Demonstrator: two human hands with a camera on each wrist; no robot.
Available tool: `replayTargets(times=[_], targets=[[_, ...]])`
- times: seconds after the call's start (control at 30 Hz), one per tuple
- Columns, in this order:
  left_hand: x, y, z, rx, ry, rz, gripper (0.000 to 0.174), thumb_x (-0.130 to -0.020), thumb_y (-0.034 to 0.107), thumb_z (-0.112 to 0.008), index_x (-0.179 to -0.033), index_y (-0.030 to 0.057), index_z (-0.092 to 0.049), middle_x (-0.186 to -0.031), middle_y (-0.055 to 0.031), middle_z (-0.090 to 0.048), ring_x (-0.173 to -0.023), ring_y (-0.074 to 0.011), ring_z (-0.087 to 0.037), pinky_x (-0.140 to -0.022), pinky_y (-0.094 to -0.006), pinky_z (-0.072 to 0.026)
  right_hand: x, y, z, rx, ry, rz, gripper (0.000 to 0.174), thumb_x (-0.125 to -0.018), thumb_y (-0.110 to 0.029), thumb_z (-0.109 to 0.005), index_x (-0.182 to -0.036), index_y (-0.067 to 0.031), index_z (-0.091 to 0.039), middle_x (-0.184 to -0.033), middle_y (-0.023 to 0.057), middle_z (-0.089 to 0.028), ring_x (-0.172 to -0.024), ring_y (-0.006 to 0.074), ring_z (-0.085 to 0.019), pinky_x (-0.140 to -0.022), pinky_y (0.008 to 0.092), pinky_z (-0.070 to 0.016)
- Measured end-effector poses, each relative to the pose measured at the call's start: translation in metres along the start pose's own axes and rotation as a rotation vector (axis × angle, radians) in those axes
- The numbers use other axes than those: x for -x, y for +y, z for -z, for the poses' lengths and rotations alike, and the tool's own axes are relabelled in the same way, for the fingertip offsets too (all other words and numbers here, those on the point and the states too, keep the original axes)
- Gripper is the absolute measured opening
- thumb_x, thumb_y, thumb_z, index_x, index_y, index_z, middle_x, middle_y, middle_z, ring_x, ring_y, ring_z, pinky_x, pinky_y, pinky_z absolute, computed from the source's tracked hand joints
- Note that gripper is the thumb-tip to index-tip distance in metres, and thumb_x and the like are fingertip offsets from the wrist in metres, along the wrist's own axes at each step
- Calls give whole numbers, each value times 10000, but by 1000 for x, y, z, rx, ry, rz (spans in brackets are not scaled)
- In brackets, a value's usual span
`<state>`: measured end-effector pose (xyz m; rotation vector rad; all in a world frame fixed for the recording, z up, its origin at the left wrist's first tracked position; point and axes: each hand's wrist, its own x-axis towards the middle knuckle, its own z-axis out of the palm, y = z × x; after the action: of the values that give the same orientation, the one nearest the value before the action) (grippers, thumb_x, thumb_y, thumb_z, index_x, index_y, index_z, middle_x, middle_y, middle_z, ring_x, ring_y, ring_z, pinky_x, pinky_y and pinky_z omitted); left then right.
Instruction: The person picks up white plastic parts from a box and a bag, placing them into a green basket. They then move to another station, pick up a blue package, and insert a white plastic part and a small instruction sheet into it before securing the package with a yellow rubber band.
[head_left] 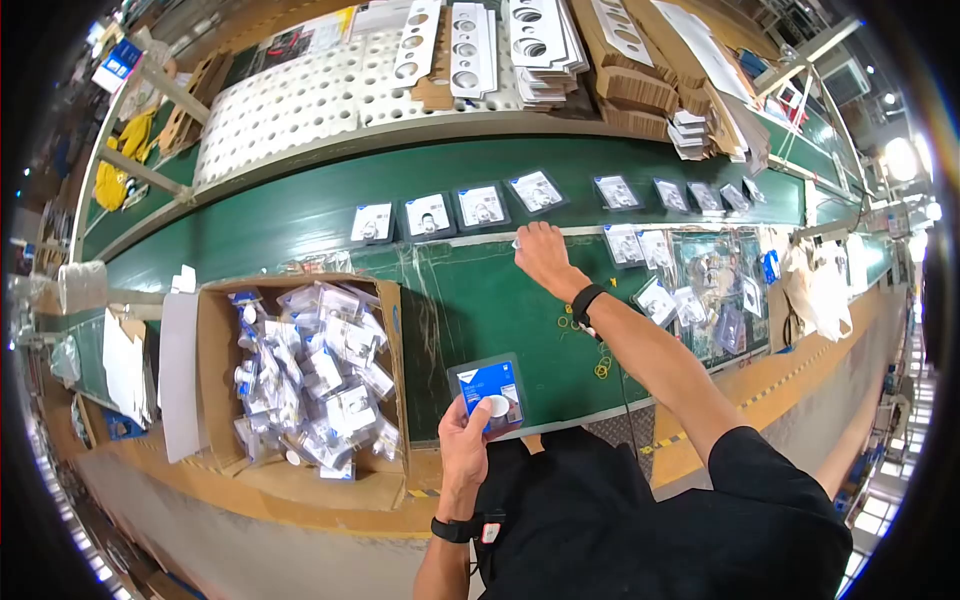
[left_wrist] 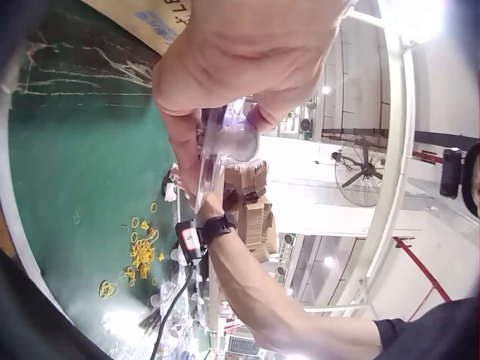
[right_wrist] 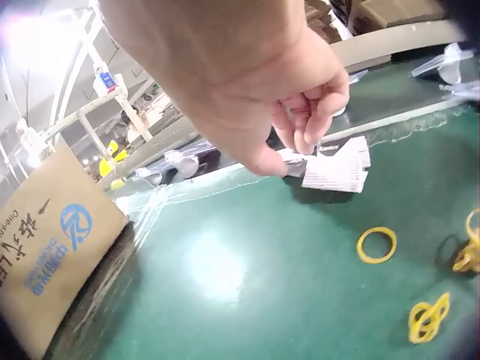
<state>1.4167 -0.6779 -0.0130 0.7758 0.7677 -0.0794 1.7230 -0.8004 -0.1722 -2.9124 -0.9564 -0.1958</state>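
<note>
In the head view my left hand (head_left: 463,450) grips a clear blister pack (head_left: 487,385) with a blue printed card, its thumb beside a round white part. The left wrist view shows this pack edge-on, with the round part bulging out from it. Farther forward, at the near edge of the dark green belt, is my right hand (head_left: 550,262). Its thumb and fingers pinch a white printed paper slip (right_wrist: 335,171), close over the green table in the right wrist view. Several flat packs with white cards (head_left: 481,206) lie in a row just beyond that hand.
An open cardboard box (head_left: 398,400) full of bagged packs stands at the left. Yellow rubber bands (head_left: 602,368) lie on the green table (head_left: 460,300) near the right forearm. More packs (head_left: 655,300) lie at the right. Stacked die-cut cards (head_left: 540,50) fill the shelf behind.
</note>
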Motion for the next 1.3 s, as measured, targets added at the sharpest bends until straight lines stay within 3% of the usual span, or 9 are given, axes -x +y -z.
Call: replayTargets(times=[0.23,0.33,0.43,0.5,0.63,0.8,1.03,1.13,1.3], targets=[[-22,26,14,-28,-63,50,206,-1018,112,-612,-1182,-6,-651,-1064,-96,-735,-943,-196,-725,-810,-428,-652,24,-12,91,-432,166,-6,166,-858,-142,-723,-975,-25,-718,-893,144,-676,-868,326,-647,-798,433,-533],[-18,26,7,-76,-51,40,243,-979,159,-634,-1161,1,-661,-1013,-113,-739,-911,-227,-732,-759,-444,-659,65,-19,148,-769,-68,-61,257,-925,-165,-726,-1135,-18,-708,-1002,134,-720,-880,274,-692,-801,406,-555],[-6,24,-7,-89,-121,17,248,-983,151,-622,-1175,-2,-656,-1039,-113,-741,-924,-227,-737,-757,-439,-667,112,-31,192,-1348,-268,-337,313,-971,-182,-718,-1223,-2,-667,-1085,110,-730,-883,189,-708,-784,344,-562],[5,19,-20,-95,-153,-15,258,-986,122,-609,-1203,-13,-642,-1061,-117,-740,-941,-224,-740,-764,-442,-671,139,-35,210,-1345,-216,-302,298,-1000,-155,-688,-1247,3,-639,-1037,66,-720,-875,121,-688,-762,282,-552],[35,0,-42,-118,-230,-63,269,-994,109,-604,-1229,-20,-628,-1074,-113,-735,-948,-210,-738,-783,-442,-665,177,-42,249,-1694,-72,-651,303,-1018,-81,-629,-1295,36,-593,-1064,81,-713,-940,126,-700,-796,275,-590],[59,-28,-79,-145,-272,-193,283,-1011,122,-604,-1251,-27,-613,-1117,-105,-723,-958,-192,-731,-812,-415,-653,221,-51,284,-1766,147,-742,273,-1027,-44,-598,-1286,40,-615,-1069,74,-723,-940,112,-696,-828,261,-585],[90,-71,-117,-165,-165,-197,261,-1019,131,-643,-1233,-18,-630,-1066,-73,-728,-913,-126,-689,-822,-295,-580,252,-42,262,-1370,433,-598,127,-1003,-75,-671,-1102,3,-663,-966,32,-690,-817,59,-622,-722,229,-535],[98,-85,-124,-320,-139,-328,338,-956,149,-740,-1228,-14,-623,-1120,-62,-690,-978,-109,-637,-866,-276,-541,254,-38,248,-1255,411,-618,109,-989,-75,-693,-1063,-9,-647,-908,1,-651,-796,44,-584,-705,210,-498],[103,-80,-114,-122,-208,-208,345,-938,111,-760,-1222,-34,-628,-1110,-65,-714,-981,-112,-677,-909,-305,-579,255,-42,253,-1396,416,-573,126,-1009,-99,-673,-1075,7,-655,-903,-5,-666,-777,42,-584,-697,212,-496]])
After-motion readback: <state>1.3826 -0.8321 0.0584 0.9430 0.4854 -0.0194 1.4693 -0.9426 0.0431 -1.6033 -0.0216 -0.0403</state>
